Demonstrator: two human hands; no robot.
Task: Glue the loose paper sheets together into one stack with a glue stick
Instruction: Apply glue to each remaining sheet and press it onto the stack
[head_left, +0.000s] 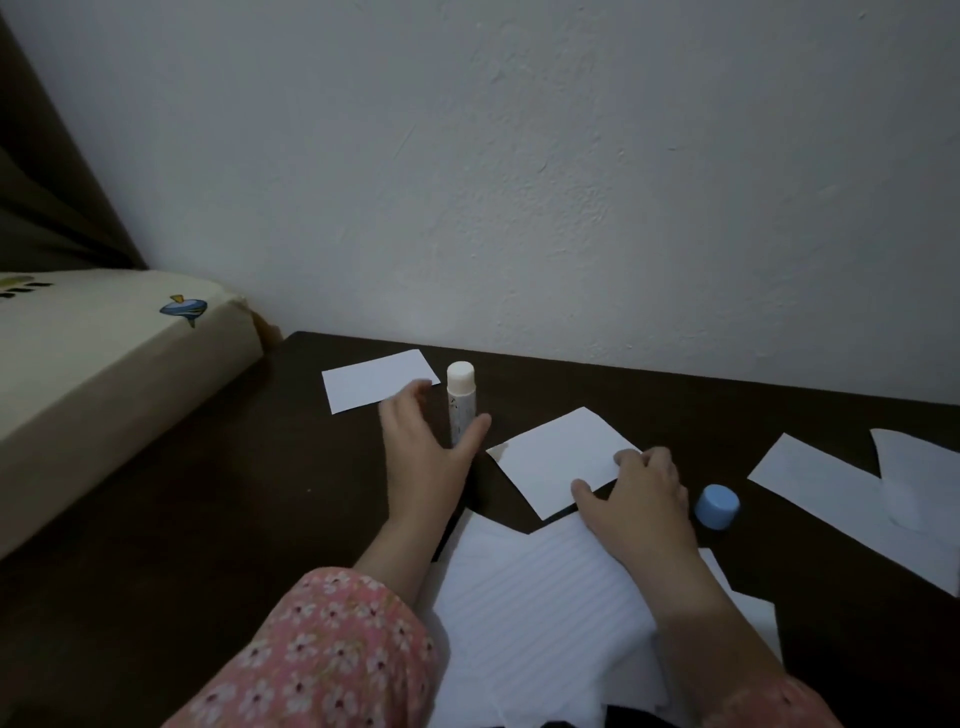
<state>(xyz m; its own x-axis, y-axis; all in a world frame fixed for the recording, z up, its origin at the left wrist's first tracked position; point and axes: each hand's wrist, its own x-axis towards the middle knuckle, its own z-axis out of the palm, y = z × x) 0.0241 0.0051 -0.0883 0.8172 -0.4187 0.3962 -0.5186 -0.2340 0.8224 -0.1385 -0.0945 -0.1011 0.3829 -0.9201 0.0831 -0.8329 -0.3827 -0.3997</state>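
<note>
The glue stick (461, 402) stands upright and uncapped on the dark desk (208, 519), far of centre; the left hand (423, 449) cups beside it, fingers spread and apart, thumb just right of the tube, not clearly gripping; a small sheet (558, 460) lies just right, the right hand (636, 499) resting on its near-right corner, fingers relaxed; another sheet (369, 379) sits far left; lined paper (530, 597) lies nearest; the blue cap (717, 506) stands right of the right hand.
</note>
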